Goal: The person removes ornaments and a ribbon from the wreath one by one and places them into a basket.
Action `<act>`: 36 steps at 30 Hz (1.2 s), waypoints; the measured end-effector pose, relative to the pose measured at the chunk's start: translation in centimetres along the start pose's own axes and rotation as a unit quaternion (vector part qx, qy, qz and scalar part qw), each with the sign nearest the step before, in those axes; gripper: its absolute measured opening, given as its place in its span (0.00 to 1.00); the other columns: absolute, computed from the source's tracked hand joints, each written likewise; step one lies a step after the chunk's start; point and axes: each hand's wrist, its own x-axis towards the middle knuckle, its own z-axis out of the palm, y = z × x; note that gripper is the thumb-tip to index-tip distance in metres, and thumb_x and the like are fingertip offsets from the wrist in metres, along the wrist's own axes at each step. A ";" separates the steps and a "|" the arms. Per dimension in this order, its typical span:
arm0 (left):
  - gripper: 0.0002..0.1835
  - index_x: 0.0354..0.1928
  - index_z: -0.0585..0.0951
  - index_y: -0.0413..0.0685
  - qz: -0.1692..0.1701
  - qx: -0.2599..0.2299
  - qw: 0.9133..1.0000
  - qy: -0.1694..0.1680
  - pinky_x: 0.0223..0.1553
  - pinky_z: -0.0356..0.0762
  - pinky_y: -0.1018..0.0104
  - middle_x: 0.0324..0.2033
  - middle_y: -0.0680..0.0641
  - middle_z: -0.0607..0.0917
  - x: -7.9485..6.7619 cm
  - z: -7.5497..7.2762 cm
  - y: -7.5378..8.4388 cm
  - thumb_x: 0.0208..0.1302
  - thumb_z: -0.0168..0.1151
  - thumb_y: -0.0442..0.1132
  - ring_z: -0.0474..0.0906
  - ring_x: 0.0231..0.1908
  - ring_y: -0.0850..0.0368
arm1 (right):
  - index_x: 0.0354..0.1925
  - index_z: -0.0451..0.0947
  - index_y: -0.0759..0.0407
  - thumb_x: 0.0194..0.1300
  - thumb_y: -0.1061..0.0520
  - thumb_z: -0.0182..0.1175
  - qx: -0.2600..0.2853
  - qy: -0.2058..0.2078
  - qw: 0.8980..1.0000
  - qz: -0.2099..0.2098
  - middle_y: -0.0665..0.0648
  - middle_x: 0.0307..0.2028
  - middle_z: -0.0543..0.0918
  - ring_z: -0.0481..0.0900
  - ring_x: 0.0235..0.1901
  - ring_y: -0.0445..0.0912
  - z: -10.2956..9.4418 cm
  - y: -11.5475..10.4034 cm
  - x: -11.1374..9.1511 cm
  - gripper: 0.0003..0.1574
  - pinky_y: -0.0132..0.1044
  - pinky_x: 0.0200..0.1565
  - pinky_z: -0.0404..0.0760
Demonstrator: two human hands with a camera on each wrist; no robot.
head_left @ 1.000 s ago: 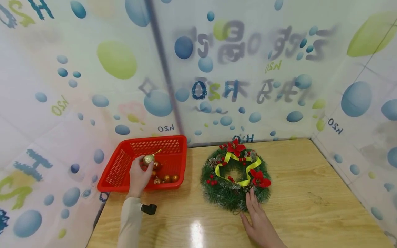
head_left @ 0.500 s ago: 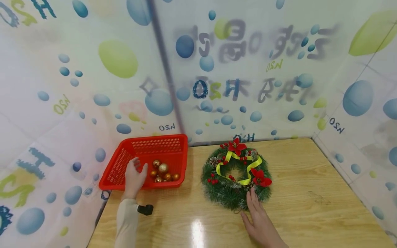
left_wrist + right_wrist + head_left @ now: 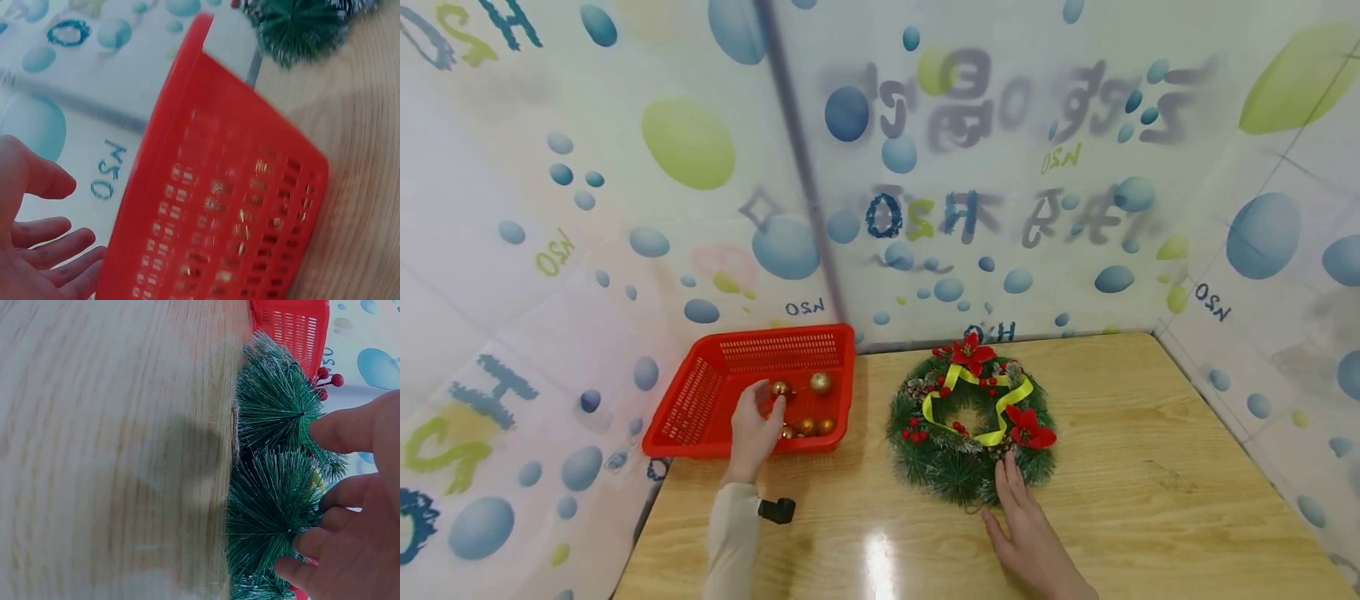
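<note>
My left hand [image 3: 754, 435] is over the red plastic basket [image 3: 696, 451], with thumb and fingers spread apart and nothing between them. Close to its fingertips lies a shiny gold Christmas ball [image 3: 781, 388], partly covered by the hand. A glittery pale-gold ball [image 3: 821, 383] sits farther back in the basket, and several smaller gold balls [image 3: 807, 427] gather near its front wall. My right hand [image 3: 1030, 537] touches the near edge of a green Christmas wreath [image 3: 951, 477] with straight fingers. Red poinsettias [image 3: 1032, 430], berries, pinecones and a yellow ribbon [image 3: 928, 410] decorate the wreath.
Basket and wreath stand side by side on a light wooden table [image 3: 1135, 467]. White wall sheeting [image 3: 1037, 50] printed with blue and green drops encloses the table's back and sides. A small black device [image 3: 777, 510] is at the left sleeve.
My left hand pinched the glittery ball, then let it go into the basket. That ball has since shifted back and right, while the hand has moved right. The right hand stays put.
</note>
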 end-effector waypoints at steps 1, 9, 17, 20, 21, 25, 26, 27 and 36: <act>0.26 0.70 0.65 0.36 0.006 -0.002 1.000 0.000 0.64 0.73 0.38 0.64 0.31 0.72 -0.1 0.3 0.3 0.75 0.56 0.38 0.70 0.65 0.34 | 0.72 0.58 0.79 0.66 0.60 0.67 -0.001 0.001 1.000 0.000 0.81 0.74 0.54 0.61 0.69 0.76 0.0 0.0 0.0 0.46 0.71 0.62 0.69; 0.24 0.66 0.70 0.35 0.061 -0.005 0.998 -0.019 0.66 0.73 0.41 0.61 0.34 0.77 -1.9 3.7 2.9 0.72 0.60 0.34 0.73 0.63 0.37 | 0.72 0.56 0.79 0.67 0.60 0.66 0.007 -0.013 1.000 0.006 0.80 0.75 0.52 0.58 0.71 0.75 -0.1 0.1 0.1 0.46 0.71 0.63 0.68; 0.22 0.62 0.74 0.32 0.132 -0.010 0.991 -0.030 0.61 0.78 0.43 0.57 0.34 0.80 -3.6 7.1 5.2 0.69 0.63 0.30 0.78 0.59 0.39 | 0.74 0.54 0.78 0.70 0.59 0.64 0.022 -0.036 0.999 0.024 0.78 0.76 0.49 0.55 0.73 0.74 -0.2 0.3 0.0 0.46 0.72 0.66 0.64; 0.21 0.63 0.74 0.33 0.131 -0.016 0.990 -0.049 0.60 0.79 0.43 0.57 0.35 0.80 -4.4 8.2 6.0 0.70 0.62 0.31 0.78 0.59 0.38 | 0.74 0.54 0.78 0.70 0.58 0.64 0.027 -0.040 0.999 0.025 0.78 0.76 0.48 0.54 0.73 0.73 -0.2 0.4 -0.1 0.46 0.71 0.66 0.64; 0.21 0.63 0.74 0.33 0.131 -0.019 0.990 -0.056 0.60 0.79 0.44 0.57 0.35 0.80 -4.6 8.5 6.1 0.70 0.62 0.31 0.78 0.59 0.38 | 0.74 0.54 0.78 0.70 0.58 0.63 0.029 -0.041 0.998 0.025 0.78 0.76 0.48 0.54 0.73 0.73 -0.2 0.5 -0.1 0.46 0.71 0.66 0.64; 0.21 0.63 0.74 0.33 0.132 -0.022 0.987 -0.088 0.60 0.79 0.45 0.58 0.35 0.79 -5.4 10.4 6.6 0.70 0.61 0.30 0.77 0.61 0.37 | 0.74 0.53 0.77 0.70 0.58 0.64 0.024 -0.039 0.999 0.021 0.77 0.77 0.48 0.54 0.73 0.73 -0.2 0.6 -0.1 0.46 0.71 0.66 0.65; 0.21 0.63 0.74 0.33 0.133 -0.021 0.986 -0.097 0.60 0.79 0.45 0.59 0.35 0.79 -5.6 10.8 6.7 0.70 0.61 0.30 0.76 0.61 0.37 | 0.74 0.54 0.78 0.70 0.58 0.64 0.022 -0.036 0.999 0.019 0.77 0.77 0.48 0.54 0.73 0.73 -0.3 0.6 -0.1 0.46 0.71 0.65 0.65; 0.21 0.63 0.74 0.32 0.137 -0.018 0.985 -0.106 0.60 0.79 0.45 0.59 0.34 0.79 -5.8 11.3 6.8 0.70 0.61 0.30 0.76 0.61 0.37 | 0.74 0.54 0.78 0.70 0.58 0.64 0.019 -0.033 0.999 0.016 0.77 0.76 0.48 0.55 0.73 0.73 -0.2 0.7 -0.1 0.46 0.71 0.65 0.66; 0.27 0.70 0.69 0.35 0.128 -0.002 0.977 -0.169 0.63 0.74 0.39 0.65 0.34 0.75 -7.0 14.2 7.1 0.75 0.58 0.41 0.73 0.64 0.36 | 0.73 0.55 0.79 0.69 0.59 0.64 0.017 -0.025 1.000 0.007 0.79 0.76 0.49 0.57 0.71 0.75 -0.4 0.8 -0.2 0.45 0.71 0.65 0.66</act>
